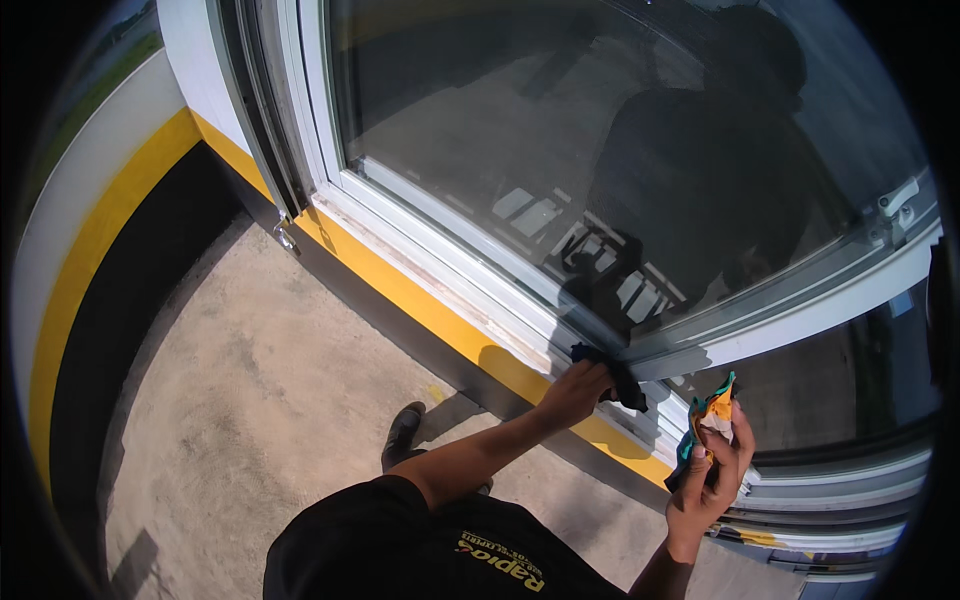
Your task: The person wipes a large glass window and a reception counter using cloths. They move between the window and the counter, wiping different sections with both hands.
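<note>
My left hand (pixel 577 394) presses a dark, bunched-up cloth (pixel 626 386) against the white window frame (pixel 470 262), at the lower corner of the glass pane. Its fingers are closed on the cloth and partly hidden behind it. To the right, my right hand (pixel 716 478) is raised in front of the window sill, gripping a crumpled, many-coloured piece (pixel 712 412) in orange, white, green and black. It looks like a folded cloth, though I cannot tell for sure. Its dark lower part hangs beside the thumb.
The large glass pane (pixel 480 120) reflects a person's outline. A window handle (pixel 898 198) sits on the right frame. A metal latch (pixel 285 236) hangs at the left track end. Below runs a yellow and dark wall band (pixel 400 297) above the concrete floor (pixel 250 380). A low wall (pixel 75 270) curves on the left.
</note>
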